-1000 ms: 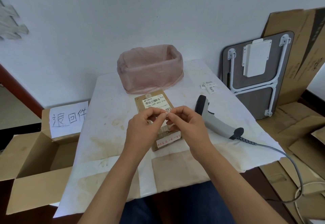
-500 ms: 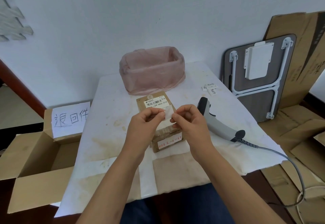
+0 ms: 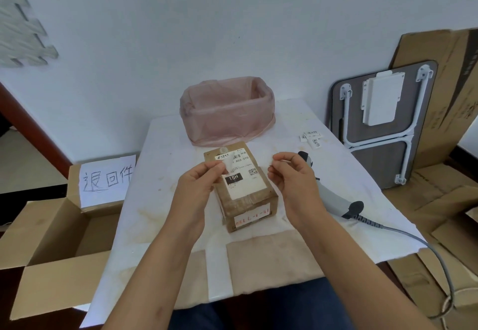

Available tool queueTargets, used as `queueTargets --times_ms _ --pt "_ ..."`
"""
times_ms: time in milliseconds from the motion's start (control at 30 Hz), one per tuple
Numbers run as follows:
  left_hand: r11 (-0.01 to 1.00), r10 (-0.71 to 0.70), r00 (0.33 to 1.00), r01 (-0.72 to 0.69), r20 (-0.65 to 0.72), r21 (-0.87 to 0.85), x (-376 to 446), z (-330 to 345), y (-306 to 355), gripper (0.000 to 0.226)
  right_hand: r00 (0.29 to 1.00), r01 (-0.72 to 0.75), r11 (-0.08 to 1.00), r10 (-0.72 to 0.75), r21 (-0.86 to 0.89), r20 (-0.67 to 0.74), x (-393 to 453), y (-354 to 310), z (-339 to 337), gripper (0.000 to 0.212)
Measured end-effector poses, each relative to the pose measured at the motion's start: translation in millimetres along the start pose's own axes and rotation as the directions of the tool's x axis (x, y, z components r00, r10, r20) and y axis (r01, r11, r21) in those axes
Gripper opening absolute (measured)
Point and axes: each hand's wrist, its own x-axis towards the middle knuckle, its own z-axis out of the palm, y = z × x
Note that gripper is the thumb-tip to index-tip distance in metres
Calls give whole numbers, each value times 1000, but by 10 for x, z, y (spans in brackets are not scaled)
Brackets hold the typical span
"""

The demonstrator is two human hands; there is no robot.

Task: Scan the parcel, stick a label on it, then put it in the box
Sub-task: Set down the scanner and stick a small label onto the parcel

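Label peeled from its backing, hands now apart.
Above the parcel (image 3: 243, 187), left hand (image 3: 199, 187) pinches the label (image 3: 229, 164); right hand (image 3: 292, 177) pinches something thin (likely backing); sticking comes next.

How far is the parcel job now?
Scanning looks done: the scanner lies on the table. In hand: the left hand pinches a small label above the parcel; the right hand pinches something thin. Left: sticking it, then boxing it in the carton.

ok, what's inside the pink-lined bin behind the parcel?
The bin shows only its pink liner on the far and side inner walls. Nothing pokes above the rim. Its near wall hides the bottom, so anything lying low can't be seen.
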Motion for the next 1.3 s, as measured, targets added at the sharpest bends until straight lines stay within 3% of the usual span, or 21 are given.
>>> queueTargets --times_ms 167,400,467,533,633,733,900,1067,1167,1300 --pt "997 31 998 -27 -52 76 145 -152 71 9 998 57 985 -57 -162 4 497 -101 348 17" --pt "967 70 996 -55 -50 248 516 -367 201 12 979 201 859 -190 -471 73 1579 -361 934 24" --pt "963 74 996 -58 -50 261 630 -411 244 13 972 223 723 -217 -653 92 1899 -373 1012 22" --pt "963 79 995 -61 -56 263 732 -445 278 14 963 240 520 -234 -819 134 2177 -347 1053 36" --pt "962 79 995 -59 -63 265 849 -461 298 13 951 269 298 -232 -916 204 2420 -290 1116 42" --pt "962 73 995 -54 -64 268 923 -446 293 12 948 266 204 -233 -942 217 2477 -315 1202 37" --pt "962 63 996 -45 -59 270 970 -411 292 11 952 277 180 -186 -944 243 2534 -353 1243 35" --pt "965 64 996 -47 -57 256 934 -377 306 11 930 325 193 -243 -926 276 2435 -413 1221 43" --pt "966 76 996 -60 -55 253 893 -357 331 10 909 376 274 -295 -885 295 2290 -443 1197 43" --pt "965 107 993 -91 -53 246 801 -291 341 9 908 413 450 -271 -791 320 1793 -469 1262 16"
